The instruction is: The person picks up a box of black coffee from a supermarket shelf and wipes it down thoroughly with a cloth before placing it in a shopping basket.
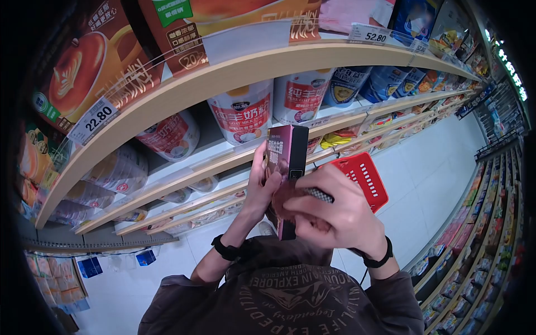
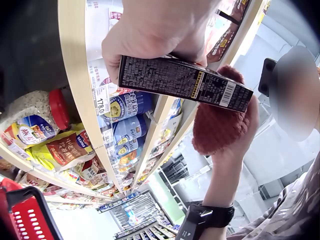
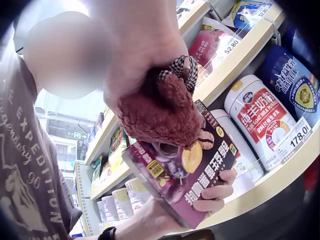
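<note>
A purple and black carton [image 1: 280, 153] with fruit pictures is upright in front of my chest. My left hand [image 1: 257, 187] grips it, its fingers wrapped round one edge in the right wrist view. A reddish-brown fluffy cloth [image 3: 160, 117] with a black-and-white checked loop is bunched in my right hand [image 1: 340, 209]. That cloth lies against the carton's printed front [image 3: 200, 172] and covers part of it. From the left wrist view, the carton's narrow side [image 2: 165, 80] shows small print and a barcode, and the waffle-textured cloth [image 2: 220, 130] hangs behind it.
Shelves with a curved wooden edge [image 1: 223, 70] hold white and red milk powder cans [image 1: 243, 114] right beyond my hands. A red basket [image 1: 365, 178] is to the right, past my right hand. Another stocked shelf [image 1: 474, 251] stands across the tiled aisle [image 1: 430, 184].
</note>
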Demonstrator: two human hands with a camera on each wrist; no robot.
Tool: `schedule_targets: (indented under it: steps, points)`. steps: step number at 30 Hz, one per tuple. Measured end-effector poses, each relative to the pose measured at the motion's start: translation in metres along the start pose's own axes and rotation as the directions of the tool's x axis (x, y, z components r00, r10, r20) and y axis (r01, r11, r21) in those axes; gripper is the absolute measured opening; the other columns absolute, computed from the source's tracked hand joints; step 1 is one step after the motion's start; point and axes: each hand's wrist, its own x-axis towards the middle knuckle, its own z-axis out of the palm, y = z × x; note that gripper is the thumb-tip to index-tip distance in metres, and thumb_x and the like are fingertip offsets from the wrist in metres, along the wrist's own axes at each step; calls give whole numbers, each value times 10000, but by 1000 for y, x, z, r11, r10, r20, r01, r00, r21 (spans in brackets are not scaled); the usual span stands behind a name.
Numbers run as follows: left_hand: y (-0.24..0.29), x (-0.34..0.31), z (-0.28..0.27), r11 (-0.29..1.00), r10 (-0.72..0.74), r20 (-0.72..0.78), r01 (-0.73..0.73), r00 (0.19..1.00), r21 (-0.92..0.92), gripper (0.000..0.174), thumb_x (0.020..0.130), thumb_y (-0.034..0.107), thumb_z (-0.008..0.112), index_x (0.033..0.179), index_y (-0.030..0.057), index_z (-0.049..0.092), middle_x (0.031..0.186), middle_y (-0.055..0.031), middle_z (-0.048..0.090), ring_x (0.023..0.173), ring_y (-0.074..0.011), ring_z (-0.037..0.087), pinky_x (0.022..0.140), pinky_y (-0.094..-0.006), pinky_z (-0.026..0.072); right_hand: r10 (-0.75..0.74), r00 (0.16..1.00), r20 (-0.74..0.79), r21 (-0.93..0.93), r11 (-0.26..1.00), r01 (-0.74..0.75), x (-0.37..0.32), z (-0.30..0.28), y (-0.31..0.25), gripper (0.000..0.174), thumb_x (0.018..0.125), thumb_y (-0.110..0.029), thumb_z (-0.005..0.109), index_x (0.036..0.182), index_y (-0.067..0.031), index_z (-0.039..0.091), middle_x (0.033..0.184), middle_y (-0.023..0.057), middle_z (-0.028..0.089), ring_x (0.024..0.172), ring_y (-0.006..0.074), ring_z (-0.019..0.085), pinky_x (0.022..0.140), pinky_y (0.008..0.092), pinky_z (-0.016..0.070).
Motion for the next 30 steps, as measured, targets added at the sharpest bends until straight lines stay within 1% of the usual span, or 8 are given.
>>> schedule_targets:
  steps: [5, 13, 17, 20, 23, 27, 28, 30]
  points:
    - [-5, -5, -3, 995, -20, 12, 18, 1000, 101, 933, 868, 341, 718, 1518, 46, 117, 1402, -102, 426, 1240, -195, 487, 1049, -333, 393, 75, 958, -277, -141, 983, -117, 21, -3, 32, 235, 749, -24, 692, 982, -51, 671, 1010, 136, 592, 910, 326, 583, 783, 411, 497]
    - [10, -11, 3, 987, 4, -59, 5, 998, 158, 816, 897, 319, 679, 1488, 47, 186, 1302, -72, 507, 1127, -138, 535, 952, -281, 442, 40, 974, -222, -222, 971, -90, 12, 14, 20, 311, 729, -18, 716, 1034, -50, 669, 1098, 146, 576, 929, 342, 577, 780, 413, 503]
    - [-9, -4, -12, 999, -20, -224, 28, 974, 34, 785, 913, 487, 634, 1433, 41, 251, 1104, -15, 566, 955, -75, 550, 808, -228, 461, -14, 994, -107, -20, 1000, 11, -6, 25, 3, 283, 665, -13, 716, 944, -38, 681, 1046, 99, 595, 843, 293, 601, 703, 366, 528]
    - [-12, -4, -17, 974, 143, -227, -97, 963, 205, 756, 846, 699, 557, 1219, 55, 419, 863, -38, 557, 550, -75, 552, 447, -198, 465, -55, 998, 25, 233, 971, 47, -22, 25, -1, 301, 578, -7, 728, 874, -59, 727, 968, 101, 627, 769, 281, 618, 675, 357, 519]
    - [-9, -4, -17, 980, 92, -222, -48, 971, 195, 903, 779, 767, 552, 1282, 37, 384, 842, -30, 531, 541, -77, 545, 426, -200, 454, -40, 995, 87, 453, 891, -4, -26, 17, 2, 219, 622, 5, 718, 834, -38, 681, 983, 82, 616, 771, 268, 608, 655, 340, 514]
    - [3, 1, 2, 969, 200, -316, -236, 927, -79, 802, 888, 511, 635, 1425, 35, 277, 915, -34, 458, 571, -106, 521, 428, -242, 469, 173, 973, -153, 300, 946, -122, -31, 10, 25, 243, 702, -51, 707, 943, -25, 718, 998, 143, 629, 859, 269, 646, 775, 342, 518]
    - [-5, 0, -2, 946, 324, -351, -305, 878, 110, 778, 894, 393, 650, 1457, 44, 244, 947, -44, 436, 592, -118, 517, 426, -242, 461, 272, 944, -186, 284, 935, -213, -32, 13, 30, 267, 734, -98, 707, 989, -22, 714, 1033, 162, 627, 925, 276, 648, 825, 351, 516]
    - [-1, 2, 2, 932, 361, -400, -339, 843, 126, 784, 896, 418, 649, 1456, 46, 245, 950, -42, 432, 612, -116, 519, 434, -243, 461, 290, 945, -151, 252, 936, -246, -33, 18, 42, 327, 742, -125, 715, 1049, -12, 691, 1091, 161, 611, 992, 288, 633, 865, 366, 504]
